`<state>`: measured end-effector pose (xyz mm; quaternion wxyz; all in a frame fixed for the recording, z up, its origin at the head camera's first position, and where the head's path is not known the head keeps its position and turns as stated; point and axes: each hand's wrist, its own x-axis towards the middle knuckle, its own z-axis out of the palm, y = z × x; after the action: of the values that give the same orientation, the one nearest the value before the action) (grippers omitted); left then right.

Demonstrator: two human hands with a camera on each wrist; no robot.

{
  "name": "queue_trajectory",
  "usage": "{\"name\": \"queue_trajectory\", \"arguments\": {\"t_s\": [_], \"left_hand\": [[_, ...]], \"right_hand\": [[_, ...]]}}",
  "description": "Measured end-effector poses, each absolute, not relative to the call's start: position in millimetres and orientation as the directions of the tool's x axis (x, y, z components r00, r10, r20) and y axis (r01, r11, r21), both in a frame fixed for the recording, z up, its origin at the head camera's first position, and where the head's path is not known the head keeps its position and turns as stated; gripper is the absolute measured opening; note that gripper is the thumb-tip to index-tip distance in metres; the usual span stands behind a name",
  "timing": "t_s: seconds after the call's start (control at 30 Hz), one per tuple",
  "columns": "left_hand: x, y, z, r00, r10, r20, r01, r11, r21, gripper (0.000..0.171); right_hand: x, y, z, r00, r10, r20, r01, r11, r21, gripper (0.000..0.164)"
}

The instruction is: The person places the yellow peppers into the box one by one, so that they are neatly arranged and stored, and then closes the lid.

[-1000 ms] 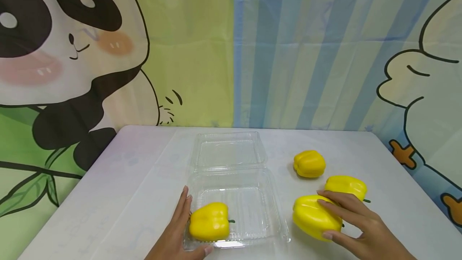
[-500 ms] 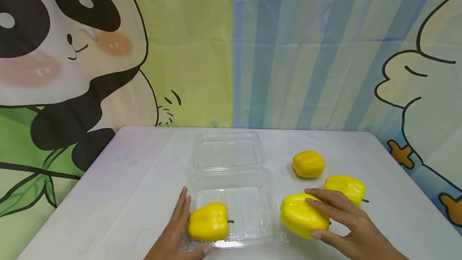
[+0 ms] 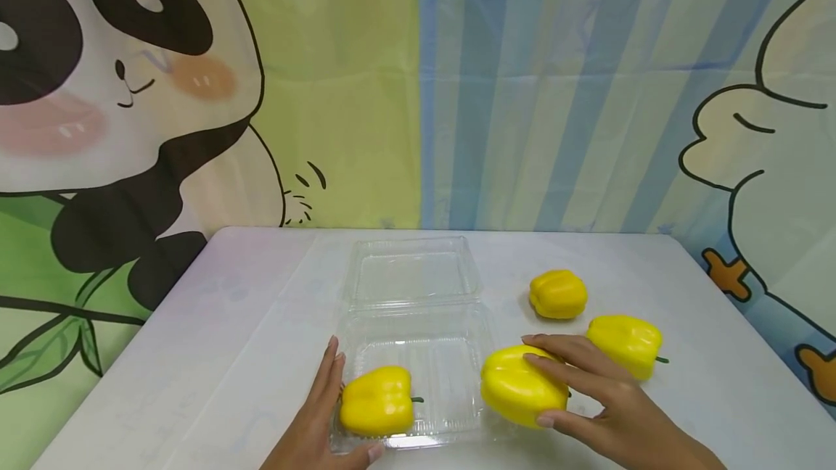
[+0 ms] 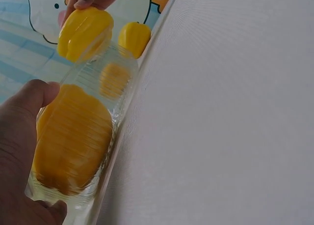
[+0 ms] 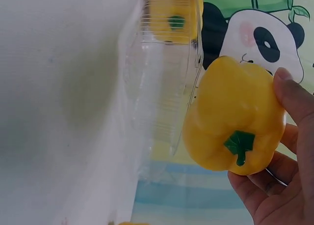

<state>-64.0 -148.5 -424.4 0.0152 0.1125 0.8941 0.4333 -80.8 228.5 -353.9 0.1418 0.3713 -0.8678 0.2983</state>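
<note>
In the head view my right hand [image 3: 610, 397] grips a yellow bell pepper [image 3: 525, 385] between thumb and fingers, at the right edge of a clear plastic clamshell box [image 3: 451, 383]. The right wrist view shows this bell pepper's green stem [image 5: 240, 144] and the thumb on its side. Another bell pepper [image 3: 376, 401] lies in the box's front left corner, stem toward the right. My left hand [image 3: 313, 419] rests at that corner, fingers straight along the left side and thumb at the front rim. Through the box wall [image 4: 78, 151] in the left wrist view, the bell pepper looks blurred.
Behind the box's base lies its raised-edge lid [image 3: 414, 270], folded back flat. Two more yellow bell peppers lie to the right on the white table [image 3: 248, 354]: one farther back [image 3: 558, 294], one nearer [image 3: 625, 345]. A cartoon-printed curtain [image 3: 522, 93] hangs behind the table.
My right hand has moved left with its bell pepper, from beside the box to over its right edge. The left hand and the bell pepper in the box stay put.
</note>
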Motion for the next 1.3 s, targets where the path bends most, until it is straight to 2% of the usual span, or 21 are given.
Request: {"name": "queue_trajectory", "arguments": {"t_s": [0.07,0.2,0.4,0.57,0.73,0.9,1.13,1.3], "left_hand": [[-64.1,-148.8,-425.3,-0.974,0.216,0.073,0.190,0.596,0.780,0.117],[-64.4,-149.8,-427.5,-0.970,0.224,0.098,0.216,0.594,0.775,0.116],[-63.9,-150.7,-428.2,-0.968,0.220,0.122,0.233,0.597,0.768,0.116],[-64.6,-149.8,-426.6,-0.970,0.220,0.099,0.214,0.592,0.777,0.118],[-64.5,-149.0,-423.9,-0.977,0.210,0.044,0.164,0.599,0.784,0.119],[-64.5,-148.9,-423.6,-0.974,0.217,0.071,0.191,0.603,0.774,0.118],[-64.7,-148.8,-426.1,-0.969,0.221,0.113,0.226,0.598,0.769,0.117],[-64.3,-147.6,-423.3,-0.977,0.208,0.052,0.170,0.604,0.778,0.119]], "right_hand": [[-81.7,226.2,-352.9,-0.690,-0.558,0.460,-0.723,0.551,-0.416,0.065],[-86.0,221.0,-351.9,-0.639,-0.567,0.519,-0.768,0.507,-0.391,0.066],[-94.6,209.5,-356.6,-0.598,-0.577,0.556,-0.802,0.424,-0.421,0.064],[-104.2,196.1,-363.4,-0.492,-0.587,0.642,-0.868,0.271,-0.417,0.057],[-108.0,183.6,-362.5,-0.441,-0.591,0.676,-0.892,0.204,-0.404,0.054],[-110.9,178.3,-367.6,-0.426,-0.598,0.679,-0.897,0.181,-0.403,0.054],[-115.7,177.3,-381.0,-0.482,-0.633,0.606,-0.860,0.211,-0.464,0.058],[-116.4,175.2,-383.5,-0.490,-0.647,0.584,-0.857,0.235,-0.459,0.059]]}}
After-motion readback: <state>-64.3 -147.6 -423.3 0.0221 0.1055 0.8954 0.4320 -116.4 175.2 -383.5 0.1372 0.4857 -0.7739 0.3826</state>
